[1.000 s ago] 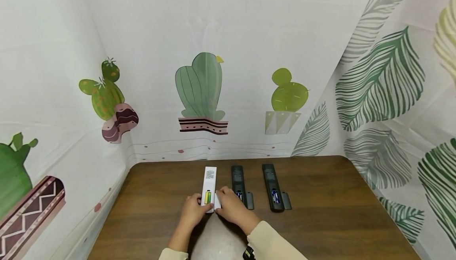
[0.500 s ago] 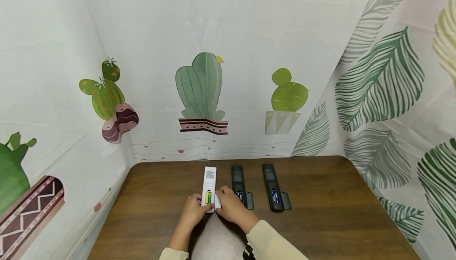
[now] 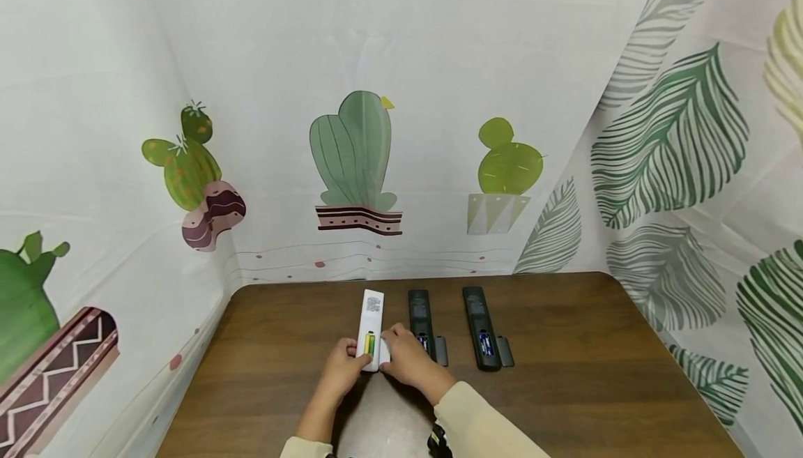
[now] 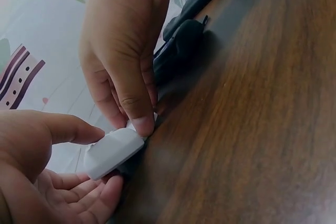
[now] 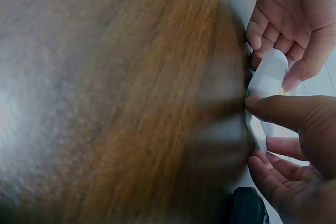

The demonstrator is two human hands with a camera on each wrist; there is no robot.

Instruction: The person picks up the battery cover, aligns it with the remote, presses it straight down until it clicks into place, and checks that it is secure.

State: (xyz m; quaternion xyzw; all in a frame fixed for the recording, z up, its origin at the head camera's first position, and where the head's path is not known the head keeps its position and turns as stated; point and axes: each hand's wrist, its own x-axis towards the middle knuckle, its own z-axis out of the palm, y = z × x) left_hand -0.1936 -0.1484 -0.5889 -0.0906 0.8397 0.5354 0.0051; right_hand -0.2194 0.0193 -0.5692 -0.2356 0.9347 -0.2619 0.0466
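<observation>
A white remote control [image 3: 373, 315] lies back up, with a yellow and a green battery [image 3: 369, 344] showing in its uncovered compartment. My left hand [image 3: 340, 369] grips its near end, thumb on top and the other fingers along its left side and underneath, as the left wrist view shows. Close against the remote's right side, my right hand [image 3: 410, 360] pinches a small white battery cover [image 5: 256, 129] between thumb and fingers. In the right wrist view the cover sits right beside the rounded end of the remote, and the thumb partly hides it.
Two black remotes lie to the right, a nearer one [image 3: 419, 310] partly behind my right hand and a farther one [image 3: 478, 318]. Blue batteries show in both. A dark cover [image 3: 441, 351] and another dark cover [image 3: 505, 351] lie beside them on the wooden table [image 3: 583, 388].
The white remote has shifted slightly to the right and away from me in my left hand's grip. My left thumb has moved slightly with it. The right hand stays almost still with the cover.
</observation>
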